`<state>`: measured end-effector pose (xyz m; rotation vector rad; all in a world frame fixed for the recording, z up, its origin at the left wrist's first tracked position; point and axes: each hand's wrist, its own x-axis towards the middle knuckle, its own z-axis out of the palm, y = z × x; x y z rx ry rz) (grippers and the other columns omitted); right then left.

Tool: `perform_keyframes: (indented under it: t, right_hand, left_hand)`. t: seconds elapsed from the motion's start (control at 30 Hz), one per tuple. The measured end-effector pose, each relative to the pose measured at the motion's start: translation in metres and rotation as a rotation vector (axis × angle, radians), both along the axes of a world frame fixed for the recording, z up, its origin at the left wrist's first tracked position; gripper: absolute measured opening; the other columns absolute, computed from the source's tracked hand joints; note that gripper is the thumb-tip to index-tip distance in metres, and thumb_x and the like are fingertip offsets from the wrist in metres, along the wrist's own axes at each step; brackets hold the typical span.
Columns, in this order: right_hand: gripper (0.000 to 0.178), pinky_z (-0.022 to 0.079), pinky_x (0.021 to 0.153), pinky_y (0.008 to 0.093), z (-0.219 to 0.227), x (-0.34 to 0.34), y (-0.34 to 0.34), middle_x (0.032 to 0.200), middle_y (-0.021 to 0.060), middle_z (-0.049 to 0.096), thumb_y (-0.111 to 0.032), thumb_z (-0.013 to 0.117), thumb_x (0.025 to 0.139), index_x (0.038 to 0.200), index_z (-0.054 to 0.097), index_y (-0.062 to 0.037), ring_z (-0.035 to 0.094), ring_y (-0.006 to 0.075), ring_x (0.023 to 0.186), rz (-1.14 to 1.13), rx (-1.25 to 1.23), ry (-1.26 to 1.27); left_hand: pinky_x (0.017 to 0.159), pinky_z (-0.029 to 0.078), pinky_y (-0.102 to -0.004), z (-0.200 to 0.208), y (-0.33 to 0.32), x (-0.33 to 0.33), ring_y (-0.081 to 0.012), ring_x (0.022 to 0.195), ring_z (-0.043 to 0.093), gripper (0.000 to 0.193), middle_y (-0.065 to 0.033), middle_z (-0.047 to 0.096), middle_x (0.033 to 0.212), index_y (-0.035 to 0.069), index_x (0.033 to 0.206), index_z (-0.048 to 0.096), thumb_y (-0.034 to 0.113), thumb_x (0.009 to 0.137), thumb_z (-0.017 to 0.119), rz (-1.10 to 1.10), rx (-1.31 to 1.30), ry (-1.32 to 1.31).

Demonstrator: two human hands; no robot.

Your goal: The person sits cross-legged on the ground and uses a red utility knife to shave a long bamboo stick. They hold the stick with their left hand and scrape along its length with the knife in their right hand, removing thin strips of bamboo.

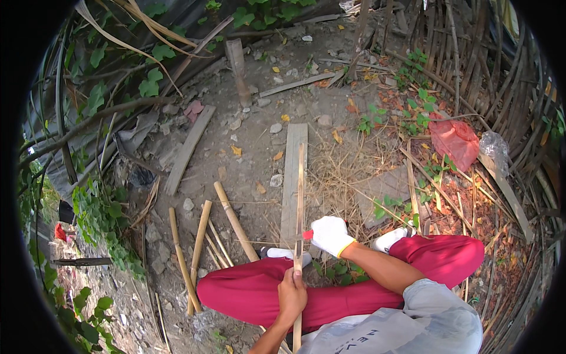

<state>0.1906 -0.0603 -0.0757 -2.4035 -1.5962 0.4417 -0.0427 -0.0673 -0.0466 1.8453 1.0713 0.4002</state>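
Observation:
My bare left hand (292, 298) is wrapped round the near part of a long bamboo strip (301, 177), which points away from me over my lap. On my right hand (330, 235) is a white glove with a yellow cuff. Its fingers are closed on a small red-handled tool (308, 235) that meets the strip from the right, ahead of my left hand. The tool's blade end is too small to make out. Beneath the strip's far part, a grey wooden board (293, 171) lies on the dirt.
Several bamboo poles (234, 219) lie by my left knee. Farther left is another plank (190, 148); a wooden stake (238, 74) stands beyond. Dry straw (339, 171) covers ground ahead. At right are a red plastic bag (454, 141) and a stick fence (471, 53).

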Motion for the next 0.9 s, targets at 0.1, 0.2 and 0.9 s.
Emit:
perform_keyframes:
  t: [0.1,0.2,0.9]
  right_hand:
    - [0.025,0.059,0.069,0.0475,0.01,0.013,0.005,0.081,0.0235,0.074,-0.024,0.065,0.084,0.083,0.078,-0.0036,0.075,0.0376,0.08,-0.042,0.02,0.002]
    - [0.024,0.059,0.07,0.047,-0.007,0.011,0.013,0.082,0.0233,0.074,-0.023,0.065,0.084,0.085,0.078,-0.0033,0.075,0.0376,0.081,-0.036,0.015,-0.012]
    - [0.025,0.059,0.079,0.0479,-0.015,0.025,0.048,0.092,0.0242,0.075,-0.02,0.061,0.087,0.092,0.078,-0.0027,0.075,0.0391,0.089,-0.152,-0.042,0.027]
  left_hand:
    - [0.05,0.047,-0.0348,-0.005,-0.008,-0.009,-0.0168,0.053,0.059,0.03,-0.0062,0.058,0.064,0.0,0.114,0.062,0.024,0.11,0.045,0.006,-0.09,0.051]
    - [0.055,0.049,-0.0399,0.002,-0.009,-0.006,-0.0238,0.057,0.064,0.03,-0.0107,0.062,0.065,-0.001,0.113,0.062,0.023,0.109,0.045,0.044,-0.154,0.06]
    - [0.04,0.041,-0.0277,0.005,-0.007,-0.015,-0.0081,0.046,0.05,0.028,-0.0014,0.053,0.065,0.0,0.119,0.058,0.022,0.111,0.043,0.057,-0.239,0.016]
